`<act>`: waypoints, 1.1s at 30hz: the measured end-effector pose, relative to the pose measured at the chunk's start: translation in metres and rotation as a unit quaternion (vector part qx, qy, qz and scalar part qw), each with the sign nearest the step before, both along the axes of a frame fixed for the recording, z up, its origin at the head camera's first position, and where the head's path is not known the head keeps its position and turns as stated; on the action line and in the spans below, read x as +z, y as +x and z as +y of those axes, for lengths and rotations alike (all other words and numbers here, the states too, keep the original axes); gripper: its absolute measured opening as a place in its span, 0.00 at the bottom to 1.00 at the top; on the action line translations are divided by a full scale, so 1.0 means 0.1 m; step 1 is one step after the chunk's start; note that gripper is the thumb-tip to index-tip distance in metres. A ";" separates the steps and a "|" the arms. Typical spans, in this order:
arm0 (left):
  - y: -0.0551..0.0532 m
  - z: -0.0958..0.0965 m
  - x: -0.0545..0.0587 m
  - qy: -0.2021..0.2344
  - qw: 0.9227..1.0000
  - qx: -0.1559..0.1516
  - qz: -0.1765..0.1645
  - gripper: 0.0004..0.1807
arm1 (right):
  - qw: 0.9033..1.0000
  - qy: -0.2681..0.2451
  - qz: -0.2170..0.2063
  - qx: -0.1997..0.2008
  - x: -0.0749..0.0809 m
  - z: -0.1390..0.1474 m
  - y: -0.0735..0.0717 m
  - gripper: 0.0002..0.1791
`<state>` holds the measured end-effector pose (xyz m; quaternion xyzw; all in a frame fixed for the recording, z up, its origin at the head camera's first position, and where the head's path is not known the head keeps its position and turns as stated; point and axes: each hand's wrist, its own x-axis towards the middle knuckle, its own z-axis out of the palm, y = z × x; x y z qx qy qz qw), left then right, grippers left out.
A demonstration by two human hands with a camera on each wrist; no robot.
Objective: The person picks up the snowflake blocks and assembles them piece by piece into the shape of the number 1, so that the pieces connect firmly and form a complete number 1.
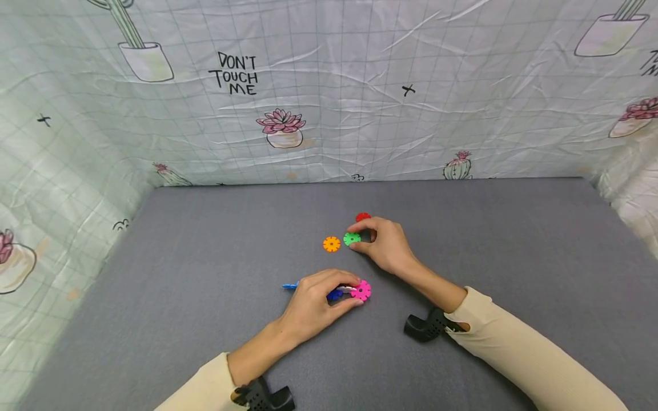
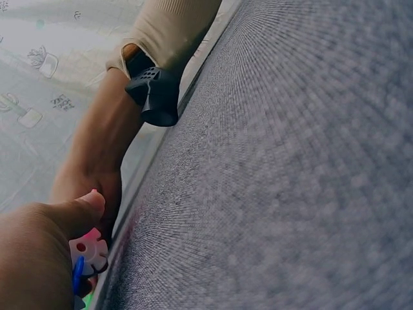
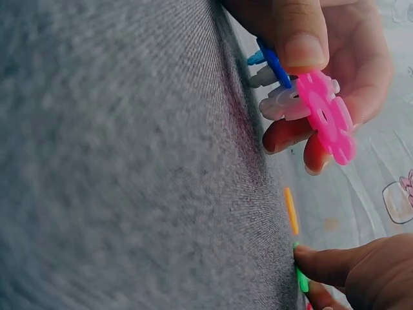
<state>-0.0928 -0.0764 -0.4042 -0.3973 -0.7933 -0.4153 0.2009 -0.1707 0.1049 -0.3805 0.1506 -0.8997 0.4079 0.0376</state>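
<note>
While the left hand (image 1: 316,297) holds a small joined group of notched discs near the middle of the frame, just below centre, we see the pink disc (image 1: 363,294) at the group's right end, between thumb and fingertips. In the right wrist view, we find a white disc (image 3: 282,105) set at an angle against the pink one, with a blue disc (image 3: 276,63) beside it. Beyond these, a light blue piece (image 1: 289,286) pokes out to the left of the hand in the head view.

Above this group, we see the right hand (image 1: 386,244) pinching the green disc (image 1: 348,238) by its edges between thumb and finger. Just left of it lies the orange disc (image 1: 327,244), flat and untouched; just above, the red disc (image 1: 363,216) is partly hidden by the fingers.

Farther out, we note two pale sleeves (image 1: 519,342) and a black camera (image 1: 424,328) at each wrist, all over a grey table (image 1: 205,257). Across the top of the frame hangs a pale gridded cloth (image 1: 334,85) printed with potted plants.
</note>
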 end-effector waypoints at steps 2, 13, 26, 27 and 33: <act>0.00 0.00 0.01 -0.001 1.000 0.001 -0.001 0.15 | 1.000 0.001 -0.009 0.004 0.01 0.00 0.00 0.16; 0.02 0.00 0.05 -0.020 0.999 0.018 -0.033 0.17 | 0.999 0.006 -0.029 0.036 0.09 0.17 0.05 0.09; 0.02 0.00 0.04 -0.025 0.999 0.022 -0.028 0.16 | 0.987 -0.092 -0.113 0.066 0.18 0.45 0.37 0.17; 0.02 0.00 0.04 -0.026 0.999 0.023 -0.032 0.15 | 0.985 -0.104 -0.119 0.072 0.18 0.47 0.41 0.17; 0.02 0.00 0.04 -0.031 0.998 0.029 -0.047 0.15 | 0.972 -0.153 -0.153 0.089 0.14 0.51 0.61 0.14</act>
